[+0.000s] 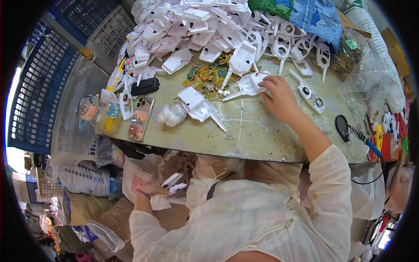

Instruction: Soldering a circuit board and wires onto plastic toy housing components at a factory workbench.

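- We hold the right hand [279, 94] over the table [266, 131], fingers and thumb bent narrow on the wide end of a white paddle-shaped housing [249, 85].
- We keep the left hand [153, 188] low, below the table's near edge, with two white plastic pieces [172, 180] at its fingertips; we cannot tell whether it grips them.
- We note the housing's orientation: it lies near the middle of the table, long axis slanting, wide end at the right hand, narrow handle pointing left and slightly toward us.
- We see a second open housing [194, 104] to its left, handle pointing right and toward us.
- We find a third housing [241, 57] just beyond, handle pointing toward us and left, near tangled yellow wires [209, 75] and green circuit boards.
- We identify the containers: a white bag [133, 177] beside the left hand; a clear plastic bag [369, 72] at far right, with wiring and a green board by its left side; a blue woven sack [316, 24] over part of the white parts heap [183, 32].
- We locate a phone [141, 118] and a black pouch [145, 86] at the left.
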Available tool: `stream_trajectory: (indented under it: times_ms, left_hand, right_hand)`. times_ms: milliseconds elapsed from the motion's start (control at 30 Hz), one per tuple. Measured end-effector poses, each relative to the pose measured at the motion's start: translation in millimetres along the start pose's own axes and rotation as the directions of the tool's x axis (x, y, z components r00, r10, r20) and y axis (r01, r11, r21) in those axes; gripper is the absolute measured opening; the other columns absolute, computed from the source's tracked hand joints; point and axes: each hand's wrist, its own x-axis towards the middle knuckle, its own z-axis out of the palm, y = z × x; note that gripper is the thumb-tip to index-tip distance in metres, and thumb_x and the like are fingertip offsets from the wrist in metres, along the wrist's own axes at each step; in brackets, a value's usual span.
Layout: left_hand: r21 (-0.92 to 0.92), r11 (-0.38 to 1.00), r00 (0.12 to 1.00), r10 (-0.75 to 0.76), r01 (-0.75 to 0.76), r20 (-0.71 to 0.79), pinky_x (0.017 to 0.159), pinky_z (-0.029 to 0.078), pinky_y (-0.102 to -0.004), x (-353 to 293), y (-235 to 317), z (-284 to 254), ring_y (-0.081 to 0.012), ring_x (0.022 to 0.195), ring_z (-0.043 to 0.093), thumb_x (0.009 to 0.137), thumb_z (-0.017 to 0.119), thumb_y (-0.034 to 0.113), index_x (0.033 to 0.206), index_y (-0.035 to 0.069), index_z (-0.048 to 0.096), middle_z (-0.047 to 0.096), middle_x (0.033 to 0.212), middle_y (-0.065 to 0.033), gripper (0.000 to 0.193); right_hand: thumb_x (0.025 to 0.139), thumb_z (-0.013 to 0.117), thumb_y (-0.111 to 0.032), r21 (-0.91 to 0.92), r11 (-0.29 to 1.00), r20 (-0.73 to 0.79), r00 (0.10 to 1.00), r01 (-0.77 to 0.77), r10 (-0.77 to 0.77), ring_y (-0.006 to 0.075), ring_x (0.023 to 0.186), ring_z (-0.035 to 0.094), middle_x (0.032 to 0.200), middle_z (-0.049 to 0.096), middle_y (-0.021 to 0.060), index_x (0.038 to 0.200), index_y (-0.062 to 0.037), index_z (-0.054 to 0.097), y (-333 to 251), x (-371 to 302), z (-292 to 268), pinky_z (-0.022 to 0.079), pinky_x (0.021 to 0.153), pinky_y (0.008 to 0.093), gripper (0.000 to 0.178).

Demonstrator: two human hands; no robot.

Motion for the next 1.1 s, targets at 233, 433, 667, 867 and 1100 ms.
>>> stream_trajectory:
  times_ms: [233,433,667,867,1100]
  left_hand:
    - [-0.261,0.902,0.628,-0.428,0.345,-0.649,0.066,0.051,-0.0354,120.5,-251.2,50.0,-0.021,0.078,0.063,0.068,0.078,0.04,0.108,-0.006,0.061,0.067,0.094,-0.0107,0.064]
    - [0.01,0.979,0.69,-0.137,0.205,-0.71,0.091,0.046,-0.035,166.2,-105.7,42.6,-0.0233,0.106,0.06,0.083,0.064,0.039,0.11,0.003,0.065,0.065,0.112,-0.0136,0.045]
    - [0.07,0.889,0.875,0.428,-0.453,0.225,0.085,0.048,-0.0306,0.8,155.2,26.8,-0.0196,0.099,0.062,0.09,0.062,0.019,0.111,0.003,0.064,0.066,0.107,-0.01,0.026]
    - [0.553,0.534,0.487,0.838,-0.639,-0.247,0.077,0.049,-0.0318,-2.1,334.4,-6.3,-0.0206,0.09,0.063,0.084,0.065,0.016,0.097,0.003,0.067,0.067,0.097,-0.0106,0.019]
    - [0.917,0.392,0.342,0.874,-0.075,-0.346,0.078,0.049,-0.04,74.8,414.5,-50.0,-0.0294,0.086,0.063,0.073,0.072,0.029,0.092,0.008,0.072,0.067,0.092,-0.0107,0.028]
  right_hand:
    - [0.072,0.074,-0.017,-0.027,0.999,0.042,0.999,0.018,-0.017,0.0345,0.124,0.043,0.133,0.046,0.0169,0.13,-0.0062,0.048,18.8,24.5,3.3,0.033,0.107,0.0407,0.065]
    - [0.068,0.078,-0.028,-0.032,0.998,0.158,0.986,-0.049,0.053,0.0323,0.11,0.051,0.119,0.053,0.0168,0.121,-0.003,0.054,13.0,15.6,-20.5,0.041,0.097,0.0388,0.064]
    - [0.062,0.08,-0.036,-0.029,0.984,0.306,0.935,-0.176,0.176,0.0333,0.098,0.053,0.098,0.058,0.0145,0.106,-0.0011,0.059,-73.6,-78.3,-50.4,0.043,0.086,0.0414,0.06]
    - [0.065,0.08,-0.035,-0.009,0.978,-0.06,0.976,-0.21,0.209,0.0324,0.091,0.053,0.096,0.057,0.0129,0.106,-0.0027,0.06,-86.0,-104.0,-18.6,0.042,0.079,0.0431,0.055]
    - [0.072,0.073,-0.009,0.182,0.976,-0.387,0.904,-0.116,0.18,0.0335,0.094,0.053,0.098,0.058,0.0138,0.102,-0.0018,0.061,-68.4,-122.2,-16.8,0.044,0.081,0.0409,0.033]
